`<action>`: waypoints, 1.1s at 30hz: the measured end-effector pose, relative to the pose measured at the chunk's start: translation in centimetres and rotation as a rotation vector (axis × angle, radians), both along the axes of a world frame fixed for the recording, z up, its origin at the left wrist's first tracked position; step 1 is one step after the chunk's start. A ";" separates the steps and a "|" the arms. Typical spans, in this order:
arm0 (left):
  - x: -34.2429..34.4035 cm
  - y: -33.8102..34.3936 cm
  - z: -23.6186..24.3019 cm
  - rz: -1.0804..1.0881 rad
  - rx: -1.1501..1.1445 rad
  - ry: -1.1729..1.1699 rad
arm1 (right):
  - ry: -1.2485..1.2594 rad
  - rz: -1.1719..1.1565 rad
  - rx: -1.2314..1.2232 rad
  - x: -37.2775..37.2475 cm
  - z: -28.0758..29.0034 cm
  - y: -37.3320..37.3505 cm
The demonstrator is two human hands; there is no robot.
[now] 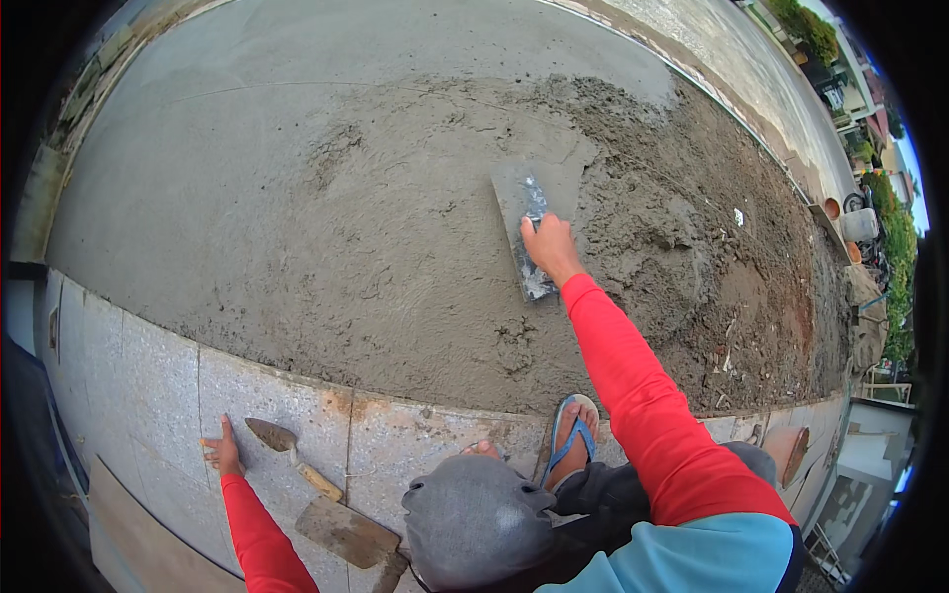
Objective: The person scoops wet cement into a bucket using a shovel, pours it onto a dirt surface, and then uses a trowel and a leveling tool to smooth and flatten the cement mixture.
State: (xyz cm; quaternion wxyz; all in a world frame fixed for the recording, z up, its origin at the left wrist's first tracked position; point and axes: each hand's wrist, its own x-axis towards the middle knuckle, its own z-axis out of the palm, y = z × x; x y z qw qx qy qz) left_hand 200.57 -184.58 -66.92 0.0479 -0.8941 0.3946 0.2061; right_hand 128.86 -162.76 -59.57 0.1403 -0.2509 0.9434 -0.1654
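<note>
My right hand (pixel 554 249) is closed around the handle of a rectangular finishing trowel (pixel 508 193), whose long blade lies on wet grey concrete (pixel 395 247). Cement smears mark the blade. My left hand (pixel 227 457) rests on the speckled tile ledge (pixel 158 395) with its fingers apart, holding nothing. Just right of it lies a pointed trowel (pixel 271 435) with a wooden handle. Nearer to me is a flat, squarish metal blade (pixel 346 532), partly mud-coated.
Lumpy mortar and brown soil (pixel 761 306) border the smoother concrete on the right. My sandalled foot (pixel 571 440) stands at the ledge's edge. A brown bucket-like container (pixel 787 453) sits at lower right; a pale bucket (pixel 860 225) stands farther off. A board (pixel 148 534) lies at lower left.
</note>
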 end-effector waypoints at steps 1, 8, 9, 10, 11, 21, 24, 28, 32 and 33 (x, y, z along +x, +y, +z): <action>-0.3 0.0 -0.4 -0.003 -0.018 0.020 | -0.018 0.063 0.018 1.7 -0.4 -1.4; 0.4 0.2 0.0 -0.016 -0.034 0.058 | 0.212 -0.215 0.200 -5.1 -1.6 14.0; 0.1 0.1 -0.1 -0.001 -0.039 0.061 | 0.248 -0.272 0.250 -6.3 -0.1 15.1; -0.4 0.0 -0.3 0.011 -0.045 0.066 | 0.257 -0.285 0.251 -6.4 0.5 15.6; -0.9 -0.1 -0.4 -0.003 -0.045 0.078 | 0.216 -0.320 0.234 -6.3 0.9 16.2; 0.3 0.6 -0.6 0.034 -0.106 0.205 | -0.112 0.279 0.055 16.1 0.5 12.7; -0.5 0.6 -0.7 0.026 -0.109 0.204 | 0.074 0.157 0.144 10.1 -0.1 18.0; -2.2 0.8 -2.1 0.038 -0.057 0.097 | 0.153 0.006 0.364 -1.6 4.2 25.0; 0.9 -0.5 -1.1 -0.007 -0.080 -0.144 | 0.062 0.088 0.510 -12.9 13.7 29.0; 3.3 -0.6 -0.3 -0.145 -0.040 -0.121 | 0.090 0.129 0.470 -15.7 14.8 29.9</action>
